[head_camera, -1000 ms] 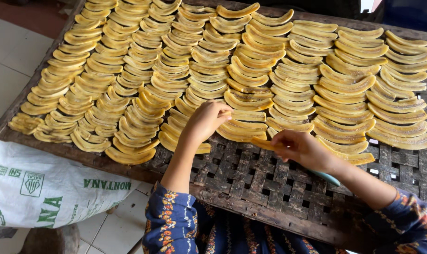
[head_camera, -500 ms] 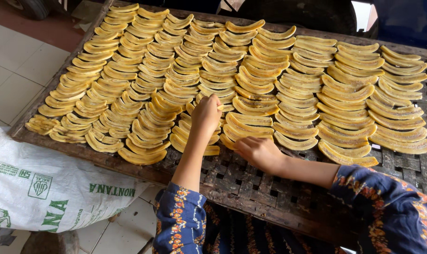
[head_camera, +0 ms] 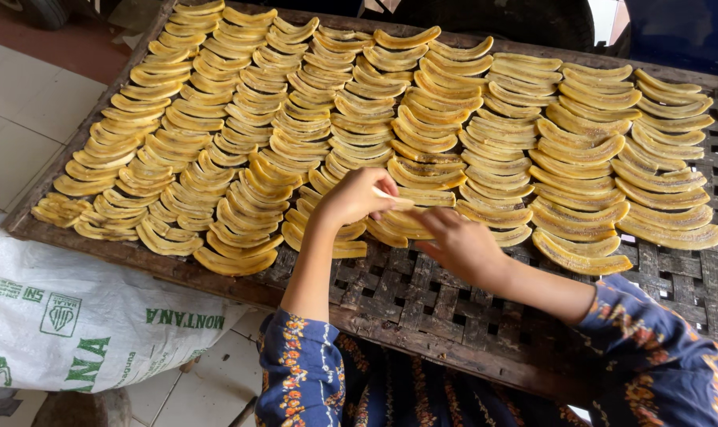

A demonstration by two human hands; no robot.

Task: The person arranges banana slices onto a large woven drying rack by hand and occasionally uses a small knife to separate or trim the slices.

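Rows of overlapping yellow banana slices (head_camera: 327, 119) cover a dark woven drying rack (head_camera: 422, 300). My left hand (head_camera: 357, 195) hovers over the near end of a middle row, fingers pinched on one thin banana slice (head_camera: 397, 198). My right hand (head_camera: 458, 245) is close beside it, just right and nearer to me, fingers curled and touching the same end of the row; whether it holds anything I cannot tell. Both forearms reach in from blue patterned sleeves (head_camera: 303, 372).
A white printed sack (head_camera: 66, 316) lies at the lower left against the rack's near edge. Pale tiled floor (head_camera: 18, 119) shows on the left. The rack's near right part (head_camera: 675, 269) is bare weave. Dark objects stand beyond the far edge.
My right hand has moved left along the near edge toward my left hand. My left hand has lifted a little and now pinches a slice. The view has shifted slightly.
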